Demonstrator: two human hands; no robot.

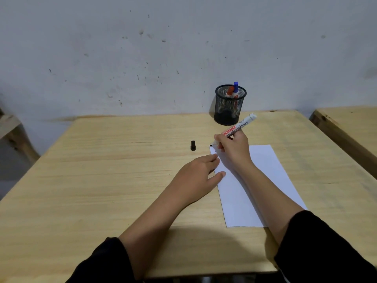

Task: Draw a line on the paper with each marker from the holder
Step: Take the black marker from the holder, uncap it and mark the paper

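Observation:
A white sheet of paper [263, 172] lies on the right half of the wooden table [102, 170]. My right hand [232, 149] grips an uncapped white marker [242, 124], its black tip at the paper's far left corner. My left hand [199, 174] lies flat with fingers apart, its fingertips pressing the paper's left edge. The marker's black cap [193, 145] stands on the table just left of the tip. A black mesh holder [230, 105] at the table's back edge contains a red-capped marker [230, 92] and a blue-capped marker [236, 88]. No line shows on the paper.
A stained grey wall rises right behind the table. A second wooden table [350, 127] stands to the right across a narrow gap. A wooden frame [10, 127] shows at the left edge.

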